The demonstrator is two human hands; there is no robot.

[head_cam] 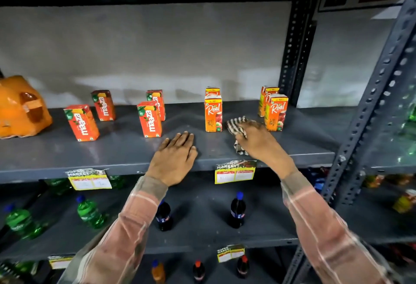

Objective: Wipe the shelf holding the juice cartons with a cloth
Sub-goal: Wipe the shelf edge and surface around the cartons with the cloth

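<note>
A dark grey metal shelf [117,148] holds several small juice cartons standing upright in pairs. Red Maaza cartons [149,119] stand at left and centre, orange Real apple cartons [213,113] at the right. My right hand [258,139] grips a striped brown-and-white cloth [235,125] and presses it on the shelf between the front Real carton and another Real carton [276,112]. My left hand [177,155] lies flat, palm down, on the shelf's front edge, holding nothing.
An orange plastic-wrapped pack [20,108] sits at the shelf's far left. A perforated steel upright [369,112] stands at the right. Lower shelves hold green bottles [89,212] and dark cola bottles [237,210]. Yellow price tags [235,172] hang on the shelf edge.
</note>
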